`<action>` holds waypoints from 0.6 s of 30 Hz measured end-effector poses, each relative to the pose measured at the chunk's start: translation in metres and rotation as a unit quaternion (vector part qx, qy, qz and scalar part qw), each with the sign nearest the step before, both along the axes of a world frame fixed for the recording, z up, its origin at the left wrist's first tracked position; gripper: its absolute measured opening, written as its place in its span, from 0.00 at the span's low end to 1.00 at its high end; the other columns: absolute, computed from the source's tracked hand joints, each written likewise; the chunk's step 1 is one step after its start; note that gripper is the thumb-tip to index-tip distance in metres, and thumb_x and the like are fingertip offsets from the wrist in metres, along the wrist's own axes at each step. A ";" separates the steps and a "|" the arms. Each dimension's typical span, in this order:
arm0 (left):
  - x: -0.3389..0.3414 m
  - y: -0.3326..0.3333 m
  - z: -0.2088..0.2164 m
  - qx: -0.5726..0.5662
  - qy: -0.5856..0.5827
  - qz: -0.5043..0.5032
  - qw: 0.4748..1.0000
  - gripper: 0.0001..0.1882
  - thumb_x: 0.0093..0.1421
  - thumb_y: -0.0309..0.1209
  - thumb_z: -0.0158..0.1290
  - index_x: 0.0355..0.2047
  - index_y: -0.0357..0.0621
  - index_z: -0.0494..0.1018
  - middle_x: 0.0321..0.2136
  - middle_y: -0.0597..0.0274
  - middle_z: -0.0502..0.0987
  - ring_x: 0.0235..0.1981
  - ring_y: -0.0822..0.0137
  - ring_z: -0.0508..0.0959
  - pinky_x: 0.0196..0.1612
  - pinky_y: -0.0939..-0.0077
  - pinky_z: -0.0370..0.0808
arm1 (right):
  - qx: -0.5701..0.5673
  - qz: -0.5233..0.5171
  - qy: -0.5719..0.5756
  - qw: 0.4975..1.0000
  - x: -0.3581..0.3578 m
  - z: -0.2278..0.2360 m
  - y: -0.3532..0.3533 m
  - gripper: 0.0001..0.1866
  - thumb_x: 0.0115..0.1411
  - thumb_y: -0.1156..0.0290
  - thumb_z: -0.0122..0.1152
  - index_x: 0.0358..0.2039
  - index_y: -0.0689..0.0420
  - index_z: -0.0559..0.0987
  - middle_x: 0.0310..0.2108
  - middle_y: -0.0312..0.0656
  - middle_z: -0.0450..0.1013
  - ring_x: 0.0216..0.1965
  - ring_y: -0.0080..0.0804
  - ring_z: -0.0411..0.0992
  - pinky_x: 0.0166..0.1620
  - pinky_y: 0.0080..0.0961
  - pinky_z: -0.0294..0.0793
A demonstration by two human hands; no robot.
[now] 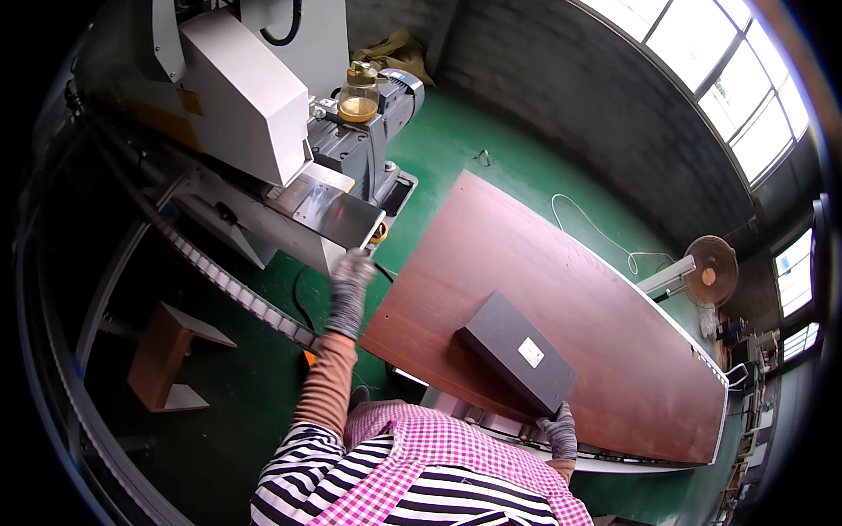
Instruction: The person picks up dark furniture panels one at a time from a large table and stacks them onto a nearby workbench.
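A long dark grey box-like piece (504, 337) with a white label lies slantwise on a large brown wooden board (605, 351). My right hand (559, 430), in a grey glove, grips its near right corner by the board's front edge. My left hand (353, 270), gloved too, is stretched forward to the corner of a shiny metal plate (338, 215) on the machine. Motion smears its fingers, so whether they hold the plate's edge cannot be made out.
A white and grey machine (241, 96) with a motor and an oil jar (360, 92) stands at the left. A curved cable chain (232, 285) runs past its lower side. A brown panel piece (162, 355) is on the green floor. Beyond the board are a white cord (605, 245) and a round fan (710, 272).
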State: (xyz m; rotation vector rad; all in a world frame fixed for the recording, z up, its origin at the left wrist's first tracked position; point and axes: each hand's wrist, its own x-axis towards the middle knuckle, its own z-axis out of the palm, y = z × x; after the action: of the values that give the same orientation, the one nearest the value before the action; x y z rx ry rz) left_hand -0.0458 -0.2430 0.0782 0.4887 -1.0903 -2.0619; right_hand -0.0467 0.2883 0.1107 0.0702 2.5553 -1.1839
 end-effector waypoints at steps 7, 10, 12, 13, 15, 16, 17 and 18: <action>0.013 -0.154 -0.012 0.072 -0.160 0.317 0.932 0.29 0.55 0.30 0.58 0.55 0.44 0.60 0.44 0.58 0.71 0.39 0.66 0.73 0.38 0.72 0.73 | 0.022 -0.016 0.031 0.999 0.004 -0.001 -0.002 0.25 0.44 0.81 0.61 0.47 0.58 0.70 0.38 0.43 0.75 0.39 0.30 0.72 0.45 0.27 0.71; -0.007 -0.208 -0.023 0.021 -0.337 0.344 0.876 0.41 0.48 0.41 0.64 0.58 0.44 0.57 0.49 0.45 0.68 0.47 0.50 0.72 0.45 0.58 0.73 | 0.025 -0.018 0.028 0.999 0.002 0.002 -0.005 0.26 0.44 0.81 0.61 0.47 0.58 0.70 0.38 0.42 0.75 0.39 0.30 0.72 0.45 0.26 0.71; -0.023 -0.209 0.000 -0.005 -0.459 0.346 0.818 0.49 0.41 0.50 0.66 0.57 0.38 0.57 0.50 0.31 0.64 0.50 0.40 0.70 0.49 0.53 0.72 | 0.038 -0.025 0.023 0.999 0.004 0.001 -0.004 0.26 0.44 0.81 0.62 0.47 0.58 0.70 0.38 0.42 0.75 0.39 0.29 0.72 0.45 0.25 0.71; -0.027 -0.206 0.002 -0.007 -0.457 0.345 0.819 0.49 0.41 0.50 0.66 0.57 0.38 0.57 0.50 0.31 0.64 0.50 0.40 0.70 0.49 0.53 0.72 | 0.008 -0.034 0.022 0.999 0.004 -0.001 -0.004 0.26 0.44 0.81 0.62 0.47 0.58 0.70 0.38 0.42 0.74 0.39 0.29 0.72 0.45 0.25 0.71; -0.031 -0.200 -0.004 -0.046 -0.539 0.334 0.772 0.50 0.39 0.52 0.67 0.54 0.31 0.58 0.49 0.28 0.64 0.48 0.40 0.71 0.49 0.52 0.73 | -0.025 -0.042 0.022 0.999 0.004 -0.005 -0.003 0.27 0.44 0.80 0.63 0.48 0.58 0.70 0.38 0.41 0.74 0.39 0.29 0.72 0.45 0.25 0.71; -0.026 -0.198 -0.022 -0.038 -0.528 0.308 0.791 0.50 0.37 0.54 0.67 0.50 0.28 0.60 0.48 0.27 0.64 0.47 0.40 0.72 0.49 0.50 0.72 | -0.014 -0.046 0.015 0.999 0.004 -0.006 -0.003 0.27 0.44 0.81 0.63 0.48 0.58 0.70 0.39 0.41 0.74 0.39 0.29 0.71 0.46 0.24 0.71; -0.027 -0.192 -0.031 -0.014 -0.481 0.290 0.827 0.44 0.41 0.48 0.68 0.49 0.29 0.62 0.45 0.35 0.70 0.43 0.44 0.75 0.46 0.55 0.75 | -0.003 -0.050 0.008 0.999 0.005 -0.007 -0.004 0.27 0.45 0.81 0.64 0.49 0.58 0.70 0.39 0.41 0.74 0.39 0.28 0.71 0.46 0.24 0.70; -0.023 -0.190 -0.042 0.035 -0.372 0.240 0.896 0.38 0.44 0.43 0.67 0.48 0.31 0.64 0.42 0.41 0.72 0.39 0.48 0.77 0.41 0.58 0.77 | -0.006 -0.049 0.006 0.999 0.005 -0.009 -0.004 0.27 0.45 0.81 0.64 0.49 0.58 0.70 0.39 0.41 0.74 0.39 0.28 0.71 0.46 0.24 0.70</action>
State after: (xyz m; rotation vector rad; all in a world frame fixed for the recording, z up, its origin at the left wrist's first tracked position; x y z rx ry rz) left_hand -0.0684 -0.4329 0.0361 1.5071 -1.1461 -1.4828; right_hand -0.0413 0.2844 0.1017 0.1873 2.5810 -1.2399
